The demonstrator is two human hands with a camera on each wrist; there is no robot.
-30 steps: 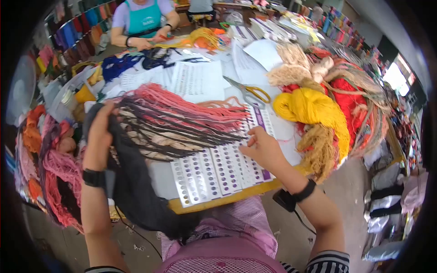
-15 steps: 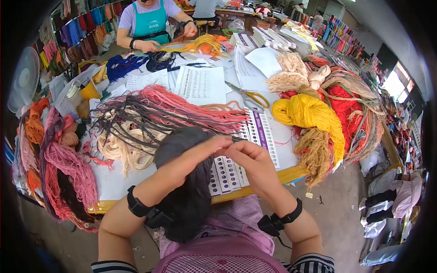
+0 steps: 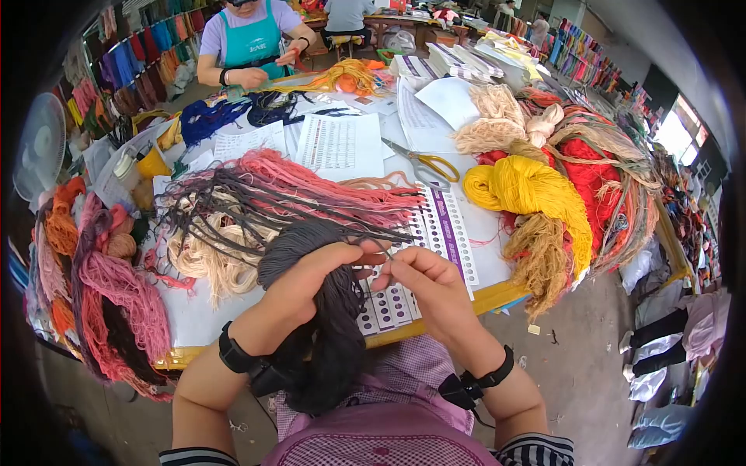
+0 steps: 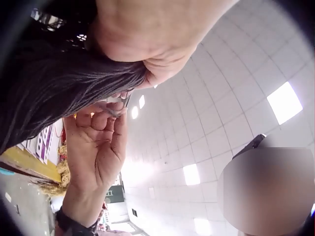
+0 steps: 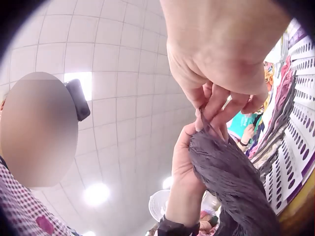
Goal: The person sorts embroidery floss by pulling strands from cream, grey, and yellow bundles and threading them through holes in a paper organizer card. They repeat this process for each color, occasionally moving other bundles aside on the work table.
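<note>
A dark grey yarn skein (image 3: 322,342) hangs over my left hand (image 3: 322,270), which holds it above the table's front edge. My right hand (image 3: 416,281) meets it from the right and pinches a thin grey strand at the skein's top. The left wrist view shows the grey yarn (image 4: 59,93) under my left hand (image 4: 152,44), with the right hand's fingertips (image 4: 110,115) curled at the strand. In the right wrist view, my right hand (image 5: 221,69) pinches the top of the skein (image 5: 231,182). Beneath both hands lies a perforated sample card (image 3: 447,229) with purple dots.
Pink and dark strands (image 3: 311,186) and cream yarn (image 3: 206,260) lie fanned across the table. Scissors (image 3: 426,165), printed sheets (image 3: 334,144), a yellow skein (image 3: 532,190) and red yarn (image 3: 598,175) lie beyond. A person in a teal apron (image 3: 250,37) works opposite. A fan (image 3: 39,147) stands left.
My left hand carried the grey skein from the table's left side to the middle. My right hand left the sample card and now pinches a strand of it.
</note>
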